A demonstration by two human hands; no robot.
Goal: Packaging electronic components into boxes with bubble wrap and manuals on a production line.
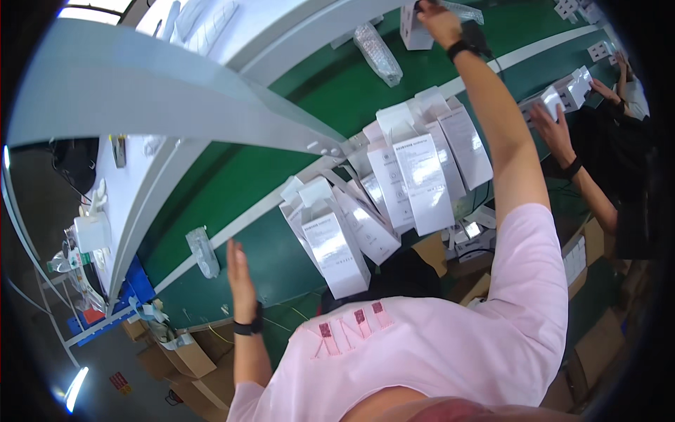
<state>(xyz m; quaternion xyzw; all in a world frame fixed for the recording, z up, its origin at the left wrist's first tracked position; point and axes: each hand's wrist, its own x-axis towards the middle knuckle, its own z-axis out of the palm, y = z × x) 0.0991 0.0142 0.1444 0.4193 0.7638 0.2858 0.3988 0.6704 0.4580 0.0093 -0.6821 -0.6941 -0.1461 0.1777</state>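
My left hand (241,276) is held up at the near left edge of the green bench, fingers stretched out and nothing in them. Nearest to it lies a clear bubble-wrapped item (202,252). Far off at the top, my right hand (441,25) reaches to the top of a white box (416,34). Its fingers are bent round something small and dark, too unclear to name. Between my arms stand white cartons in two groups, one carton (336,254) at the left and another (423,184) at the right, several with raised flaps. A second bubble-wrapped item (380,55) lies beyond them.
A pale metal upright (183,91) and shelf cross the left side. At the right, a co-worker's hand (552,130) touches white boxes (543,105) on the green conveyor. Opened cardboard boxes (193,359) stand below the bench. White socket units (600,50) sit at the far right.
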